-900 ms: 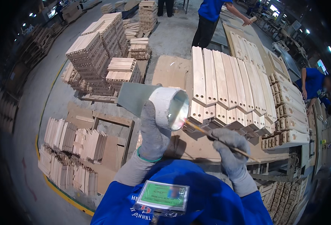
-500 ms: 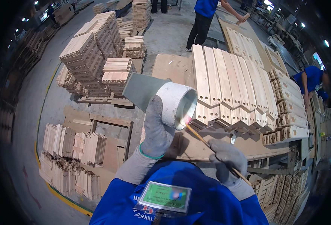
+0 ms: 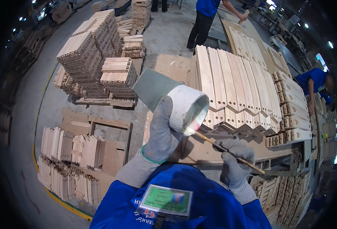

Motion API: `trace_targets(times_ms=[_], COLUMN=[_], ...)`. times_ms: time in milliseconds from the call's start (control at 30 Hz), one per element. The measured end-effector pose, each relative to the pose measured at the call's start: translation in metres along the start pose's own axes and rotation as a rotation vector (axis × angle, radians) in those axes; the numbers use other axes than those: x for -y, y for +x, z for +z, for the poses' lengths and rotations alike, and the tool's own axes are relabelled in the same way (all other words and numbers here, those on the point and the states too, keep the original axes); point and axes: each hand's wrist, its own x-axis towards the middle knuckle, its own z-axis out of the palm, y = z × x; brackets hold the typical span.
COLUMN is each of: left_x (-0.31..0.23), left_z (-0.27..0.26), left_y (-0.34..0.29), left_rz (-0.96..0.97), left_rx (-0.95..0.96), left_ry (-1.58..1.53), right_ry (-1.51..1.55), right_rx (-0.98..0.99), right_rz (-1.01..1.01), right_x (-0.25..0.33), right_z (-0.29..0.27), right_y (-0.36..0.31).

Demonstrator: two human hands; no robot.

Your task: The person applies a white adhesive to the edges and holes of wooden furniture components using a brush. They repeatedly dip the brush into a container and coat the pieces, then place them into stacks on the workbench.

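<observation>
My gloved left hand [image 3: 160, 131] is wrapped round a white, crusted round cup [image 3: 180, 108], tilted so its mouth faces right. From behind the cup sticks out a flat grey-green sheet [image 3: 155, 89]; how it is held is hidden. A thin wooden-handled brush [image 3: 208, 141] is pinched in my gloved right hand [image 3: 235, 160]. Its pale, wet-looking tip rests at the cup's lower rim. Just beyond both hands, long pale wooden slats [image 3: 233, 80] with drilled ends lie in two stepped rows on a board-topped bench [image 3: 199, 150].
Slotted wooden pieces [image 3: 294, 110] are stacked at the right. Tall stacks of slats [image 3: 82, 57] stand on a pallet at the left, with more slats [image 3: 73, 149] nearer. One co-worker [image 3: 204, 23] stands at the far side; another [image 3: 311, 82] bends at the right.
The cup and my left hand have shifted slightly right and down. My right hand's fingers have rolled upward around the brush handle, and its tip has drawn to the cup's rim.
</observation>
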Motion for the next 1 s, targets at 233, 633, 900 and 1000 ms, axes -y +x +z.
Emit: trace_targets(times_ms=[233, 633, 900, 1000], left_x=[0.014, 0.04, 0.035, 0.036], left_z=[-0.023, -0.068, -0.061, -0.061], left_y=[0.011, 0.024, 0.021, 0.021], left_rz=[0.037, -0.193, -0.204, -0.199], left_rx=[-0.118, -0.118, -0.186, -0.173], left_ry=[0.299, -0.223, -0.194, -0.189], right_ry=[-0.035, -0.776, -0.795, -0.929], right_rx=[-0.1, 0.315, 0.26, 0.401], right_rz=[0.117, 0.27, 0.272, -0.061], right_x=[0.019, -0.025, -0.022, -0.032], right_z=[-0.001, -0.021, -0.022, -0.035], right_y=[0.032, 0.101, 0.102, 0.101])
